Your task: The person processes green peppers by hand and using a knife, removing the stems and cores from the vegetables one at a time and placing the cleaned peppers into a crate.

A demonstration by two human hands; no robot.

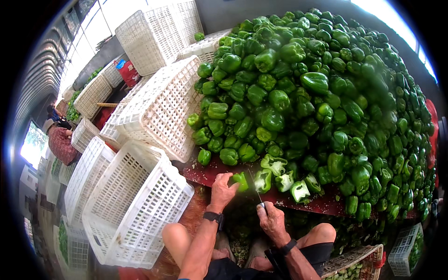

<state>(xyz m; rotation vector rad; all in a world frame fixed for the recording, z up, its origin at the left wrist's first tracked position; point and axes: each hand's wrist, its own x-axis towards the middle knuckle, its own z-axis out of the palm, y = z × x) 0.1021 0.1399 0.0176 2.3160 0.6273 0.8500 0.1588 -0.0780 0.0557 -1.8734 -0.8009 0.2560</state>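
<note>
My left hand (223, 192) is closed on a green bell pepper (241, 181) near the front edge of a red board (217, 171). A knife (255, 185) is gripped in my right hand (272, 221), its thin blade pointing up and away just right of that pepper. Cut bell peppers with pale insides lie beyond and to the right of the blade: one half (262, 181) right beside it, another (273, 164) behind, and one (299, 191) farther right. A large heap of whole green bell peppers (298, 102) rises behind them.
White plastic crates (140, 210) stand stacked at my left, with a tilted crate (158, 107) against the heap. Another crate (357, 259) holding pepper pieces is by my right knee. More peppers lie below the board. A person in a patterned red top (62, 144) sits far left.
</note>
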